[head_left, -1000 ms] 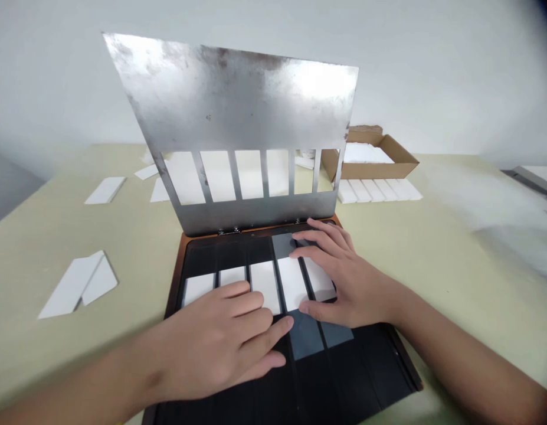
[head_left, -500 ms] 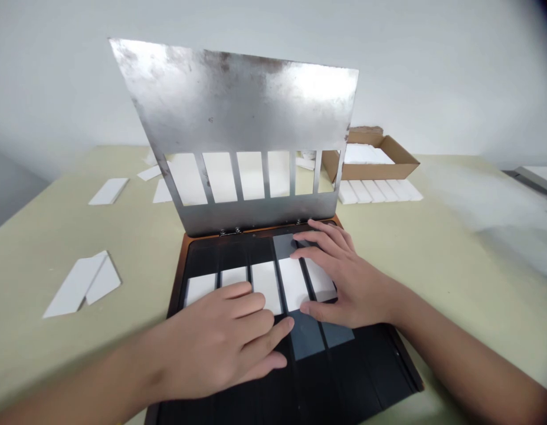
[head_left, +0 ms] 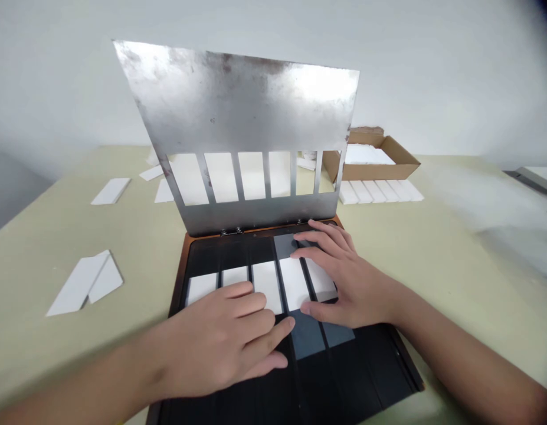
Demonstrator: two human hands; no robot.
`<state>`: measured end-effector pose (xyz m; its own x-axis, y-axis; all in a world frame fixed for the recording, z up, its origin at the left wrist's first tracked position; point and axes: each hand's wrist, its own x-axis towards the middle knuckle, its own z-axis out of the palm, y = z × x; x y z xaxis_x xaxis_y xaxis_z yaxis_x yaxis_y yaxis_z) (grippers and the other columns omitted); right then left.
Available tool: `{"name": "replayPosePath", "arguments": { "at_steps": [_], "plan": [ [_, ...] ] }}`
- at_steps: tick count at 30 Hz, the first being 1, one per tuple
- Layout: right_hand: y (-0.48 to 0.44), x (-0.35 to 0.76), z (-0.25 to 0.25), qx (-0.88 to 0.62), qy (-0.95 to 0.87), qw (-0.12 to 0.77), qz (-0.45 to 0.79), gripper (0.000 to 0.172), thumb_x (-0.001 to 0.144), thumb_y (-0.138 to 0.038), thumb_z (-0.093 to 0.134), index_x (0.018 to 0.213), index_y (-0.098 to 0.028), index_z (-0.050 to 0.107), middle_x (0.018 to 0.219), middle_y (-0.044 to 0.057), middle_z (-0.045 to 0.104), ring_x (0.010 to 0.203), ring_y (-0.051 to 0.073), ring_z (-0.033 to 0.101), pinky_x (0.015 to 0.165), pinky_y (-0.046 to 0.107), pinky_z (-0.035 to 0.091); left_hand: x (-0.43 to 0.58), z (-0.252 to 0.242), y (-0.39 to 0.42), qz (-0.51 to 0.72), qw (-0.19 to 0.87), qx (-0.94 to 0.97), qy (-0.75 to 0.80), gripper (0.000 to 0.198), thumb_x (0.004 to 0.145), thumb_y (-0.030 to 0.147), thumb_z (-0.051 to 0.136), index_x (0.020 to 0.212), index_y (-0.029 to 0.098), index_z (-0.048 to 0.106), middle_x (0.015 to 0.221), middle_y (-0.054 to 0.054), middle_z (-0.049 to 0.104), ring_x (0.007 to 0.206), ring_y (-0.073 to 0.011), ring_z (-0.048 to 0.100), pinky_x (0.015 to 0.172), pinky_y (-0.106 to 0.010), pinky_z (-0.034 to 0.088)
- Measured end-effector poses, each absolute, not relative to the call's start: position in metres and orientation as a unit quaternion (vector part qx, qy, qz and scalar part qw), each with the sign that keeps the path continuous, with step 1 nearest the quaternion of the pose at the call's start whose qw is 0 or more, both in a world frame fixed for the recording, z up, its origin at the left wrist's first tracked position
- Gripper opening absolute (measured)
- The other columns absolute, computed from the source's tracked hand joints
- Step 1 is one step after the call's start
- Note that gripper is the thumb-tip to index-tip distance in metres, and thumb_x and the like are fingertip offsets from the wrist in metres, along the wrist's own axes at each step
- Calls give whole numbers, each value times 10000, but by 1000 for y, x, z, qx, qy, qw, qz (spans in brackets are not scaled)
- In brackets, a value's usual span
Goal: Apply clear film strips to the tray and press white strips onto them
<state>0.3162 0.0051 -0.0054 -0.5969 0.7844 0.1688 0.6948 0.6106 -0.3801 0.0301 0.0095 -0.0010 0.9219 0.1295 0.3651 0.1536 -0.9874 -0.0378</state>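
Note:
A black slotted base [head_left: 362, 383] lies in front of me, with a hinged metal plate [head_left: 255, 106] standing raised at its back edge. Several white rectangles sit side by side in the slots, among them a middle white card [head_left: 265, 277] and another white card [head_left: 294, 283] to its right. Dark grey patches [head_left: 307, 336] show above and below the right-hand ones. My left hand [head_left: 224, 342] lies palm down over the left cards, fingers loosely extended, partly hiding them. Spread over the rightmost cards, my right hand [head_left: 344, 277] has its thumb near their lower edge and fingers near the upper edge.
On the right, a cardboard box [head_left: 374, 171] holds white cards, and a row of white pieces [head_left: 379, 192] lies before it. Two overlapping white cards [head_left: 85, 283] rest at the left, with another white stack [head_left: 111, 191] farther back. Behind the table is a wall.
The view has shifted very slightly. Both hands and the cards stay in nearly the same places.

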Motion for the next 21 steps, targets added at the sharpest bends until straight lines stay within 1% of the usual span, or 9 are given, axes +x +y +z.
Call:
{"name": "replayPosePath", "arguments": {
  "at_steps": [6,13,21],
  "plan": [
    [5,317,-7,-415,-883,169,140,695,846,-573,766,1416,-250,534,1589,137,470,1606,402,192,1282,639,198,30,-2,10,-184,34,-980,-74,346,1019,396,684,1253,142,715,785,7,622,725,-178,570,756,-355,449],
    [5,317,-6,-420,-881,167,138,687,846,-557,771,1407,-240,535,1589,133,468,1609,385,185,1293,614,191,30,-1,10,-183,32,-980,-71,331,1055,378,624,1262,136,714,770,9,609,722,-183,556,753,-358,434],
    [5,316,-6,-419,-882,166,137,699,831,-570,780,1402,-245,540,1583,134,473,1606,391,192,1290,623,193,30,-2,10,-182,31,-980,-71,327,1052,370,628,1259,131,714,785,8,609,743,-192,561,787,-369,429]
  ]
}}
